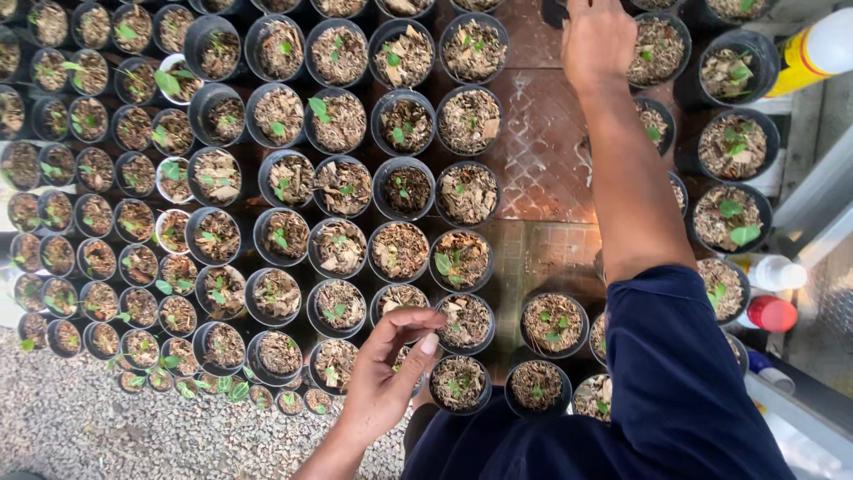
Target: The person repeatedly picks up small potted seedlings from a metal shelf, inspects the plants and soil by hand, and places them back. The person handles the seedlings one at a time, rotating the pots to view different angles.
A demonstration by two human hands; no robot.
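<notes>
Rows of potted seedlings [338, 120], right hand [597, 40] outstretched, left hand [384, 382] curled, fingers [404, 322] pinched.

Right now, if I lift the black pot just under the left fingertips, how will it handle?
The black pot is probably thin, flexible plastic, so it may flex. Its loose bark filling could spill if tipped. Neighbouring pots touch it, so pushing likely shifts them.

Matt black plastic pots [400, 187]; rough gravel [71, 427].

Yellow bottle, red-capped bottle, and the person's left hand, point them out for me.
yellow bottle [804, 62], head view, on its yellow body.
red-capped bottle [771, 313], head view, on the red cap.
left hand [384, 387], head view, on the palm.
</notes>
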